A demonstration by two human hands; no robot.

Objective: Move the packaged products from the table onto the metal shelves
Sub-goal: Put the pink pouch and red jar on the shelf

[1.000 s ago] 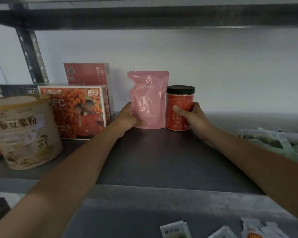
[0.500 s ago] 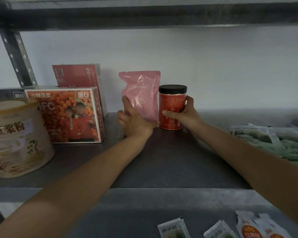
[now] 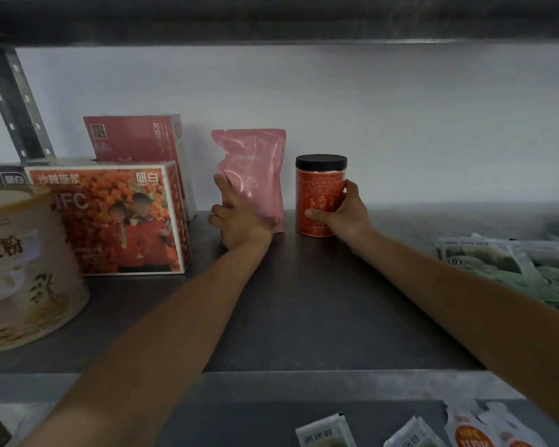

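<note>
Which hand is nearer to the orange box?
Left. The left hand presses the pink pouch just right of the orange box; the right hand grips the red jar, farther right.

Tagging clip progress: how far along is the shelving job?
Done: orange box, red box, tin and green packets sit on the shelf. In hand: left hand touches the standing pink pouch, right hand grips the red jar, both on the shelf. Left: table out of view, so remaining stock is unknown.
</note>
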